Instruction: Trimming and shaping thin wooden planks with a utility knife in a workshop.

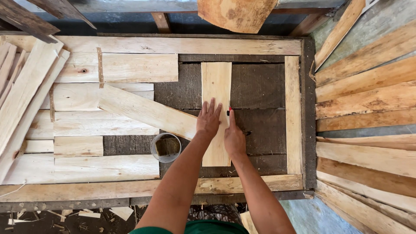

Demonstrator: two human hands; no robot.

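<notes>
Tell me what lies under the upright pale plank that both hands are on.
The pale plank rests on a dark board, visible on both sides. The left hand presses it flat; the right hand sits at its right edge. The surface directly beneath is covered.

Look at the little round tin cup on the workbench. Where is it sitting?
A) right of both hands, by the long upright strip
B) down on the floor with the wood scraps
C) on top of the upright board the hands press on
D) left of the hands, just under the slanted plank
D: the tin cup sits left of the left hand, just below the slanted plank, apart from the upright board.
</notes>
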